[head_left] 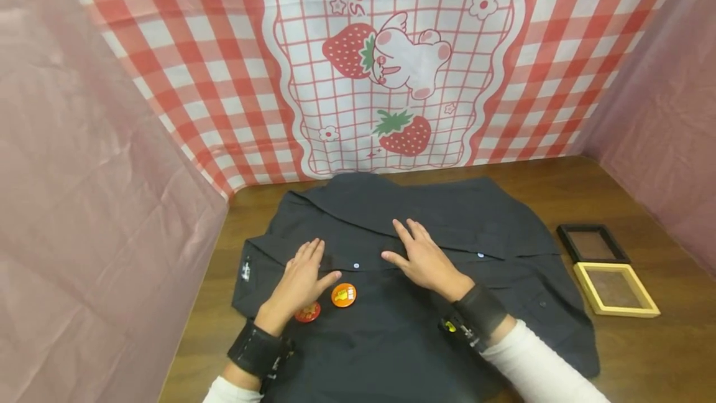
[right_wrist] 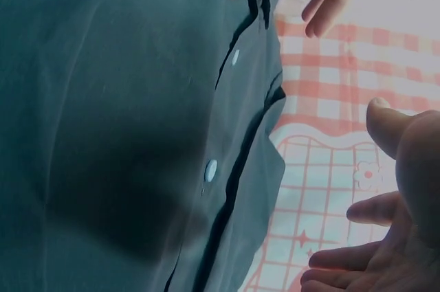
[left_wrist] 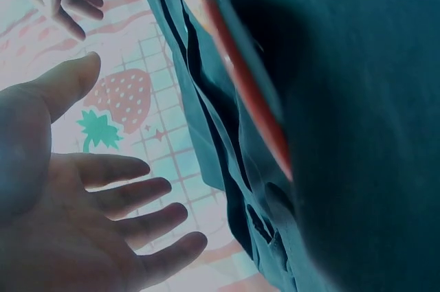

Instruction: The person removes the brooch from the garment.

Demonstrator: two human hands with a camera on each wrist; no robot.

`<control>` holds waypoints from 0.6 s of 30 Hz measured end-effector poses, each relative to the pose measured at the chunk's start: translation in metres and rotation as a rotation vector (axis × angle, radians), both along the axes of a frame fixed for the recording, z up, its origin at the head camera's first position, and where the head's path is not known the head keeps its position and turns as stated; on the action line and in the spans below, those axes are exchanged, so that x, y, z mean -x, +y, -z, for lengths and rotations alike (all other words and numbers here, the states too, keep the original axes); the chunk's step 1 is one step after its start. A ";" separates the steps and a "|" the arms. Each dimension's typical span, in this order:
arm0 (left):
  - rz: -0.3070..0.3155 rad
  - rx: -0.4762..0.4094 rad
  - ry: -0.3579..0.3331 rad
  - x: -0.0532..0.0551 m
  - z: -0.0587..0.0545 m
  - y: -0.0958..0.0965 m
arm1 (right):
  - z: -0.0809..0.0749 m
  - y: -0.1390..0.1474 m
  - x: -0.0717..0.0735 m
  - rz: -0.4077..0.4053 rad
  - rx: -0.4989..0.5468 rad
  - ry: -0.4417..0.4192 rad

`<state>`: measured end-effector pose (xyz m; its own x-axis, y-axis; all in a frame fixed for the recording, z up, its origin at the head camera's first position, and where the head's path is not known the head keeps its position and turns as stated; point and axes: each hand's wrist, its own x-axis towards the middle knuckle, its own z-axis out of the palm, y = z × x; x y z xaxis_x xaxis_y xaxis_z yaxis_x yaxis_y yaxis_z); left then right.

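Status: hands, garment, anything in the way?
Left hand, right hand: empty, above spread dark shirt. Orange badge, red badge lying on it. Black frame, yellow frame to the right, clear of both hands.

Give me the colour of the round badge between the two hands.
Orange, with a yellow shape and small white marks; the badge shows best in the head view.

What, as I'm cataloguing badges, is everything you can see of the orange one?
The orange badge is round, with a shiny face bearing a yellow figure and white markings too small to read. It lies face up on the dark shirt, in the head view below a white button and right of a red badge. The left hand is near but not touching it. Whether it is pinned I cannot tell.
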<state>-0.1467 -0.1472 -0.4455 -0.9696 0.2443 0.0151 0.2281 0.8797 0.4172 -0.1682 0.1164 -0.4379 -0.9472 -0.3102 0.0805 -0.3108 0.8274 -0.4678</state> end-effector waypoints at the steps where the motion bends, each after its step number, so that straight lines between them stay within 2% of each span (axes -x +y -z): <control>1: 0.000 -0.003 0.002 0.000 0.000 0.000 | 0.000 -0.001 0.000 -0.004 0.003 -0.003; 10: 0.007 -0.034 0.021 -0.002 0.003 -0.003 | 0.001 -0.009 -0.002 -0.036 0.012 -0.049; 15: 0.039 -0.046 0.039 -0.002 0.004 -0.005 | 0.005 -0.011 -0.002 -0.050 0.011 -0.033; 18: 0.052 -0.041 0.026 -0.001 0.005 -0.005 | 0.007 -0.012 -0.002 -0.049 0.014 -0.020</control>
